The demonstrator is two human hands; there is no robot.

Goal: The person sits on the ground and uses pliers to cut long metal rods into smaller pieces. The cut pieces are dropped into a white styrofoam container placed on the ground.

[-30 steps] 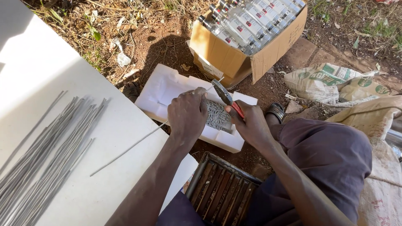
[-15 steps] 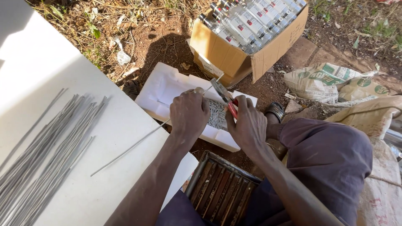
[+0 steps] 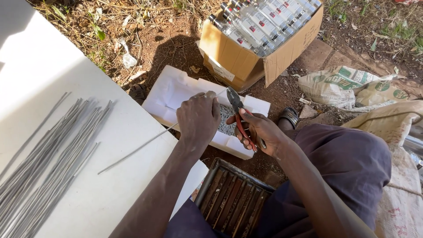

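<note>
A white flat bench (image 3: 66,88) carries a sheaf of thin grey metal rods (image 3: 48,150). Beyond it lies a white foam tray (image 3: 176,90) holding cut bits. The left hand (image 3: 198,117) pinches one long rod (image 3: 136,150) tight; the right hand (image 3: 262,132) grips red-handled pliers (image 3: 240,121). Steady that rod over the tray when cutting.

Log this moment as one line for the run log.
left hand: grips thin metal rod | right hand: holds red-handled pliers at rod's tip | below: foam tray of cut pieces | table: rod bundle
</note>
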